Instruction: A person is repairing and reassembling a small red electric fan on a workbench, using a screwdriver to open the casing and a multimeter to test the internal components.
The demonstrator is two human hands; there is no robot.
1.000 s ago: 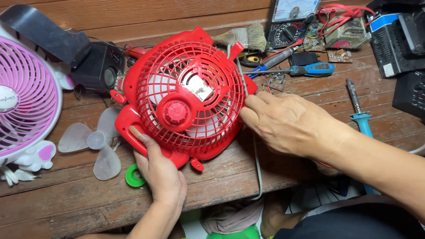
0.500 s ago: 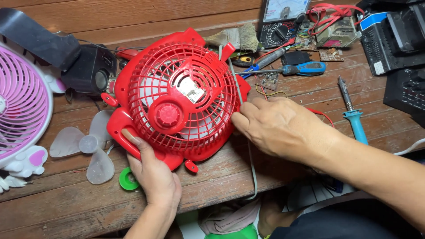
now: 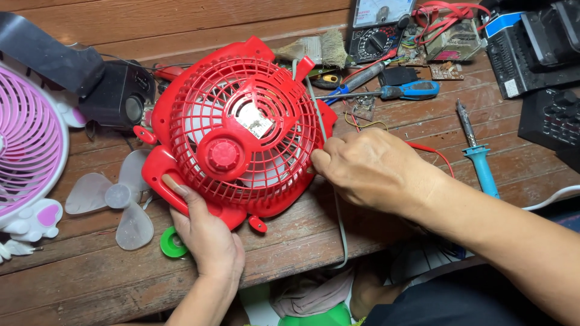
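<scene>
A small red plastic fan (image 3: 238, 130) lies grille-up on the wooden workbench (image 3: 84, 271). My left hand (image 3: 202, 229) grips its lower left edge, thumb over the red rim. My right hand (image 3: 374, 169) rests at the fan's right edge, fingertips curled against the grille where a grey cable (image 3: 341, 217) runs down past it. Whether those fingers pinch the cable or the rim is hidden.
A clear three-blade propeller (image 3: 118, 196) and a green ring (image 3: 172, 243) lie left of the fan. A pink fan (image 3: 27, 151) stands at the far left, a black speaker (image 3: 118, 96) behind. A blue soldering iron (image 3: 480, 160), blue-handled screwdriver (image 3: 399, 92), brush, multimeter (image 3: 377, 27) and black boxes crowd the right.
The red fan has been turned slightly and sits a little lower left in view. My right hand has slid along its right edge. My left hand keeps its grip.
</scene>
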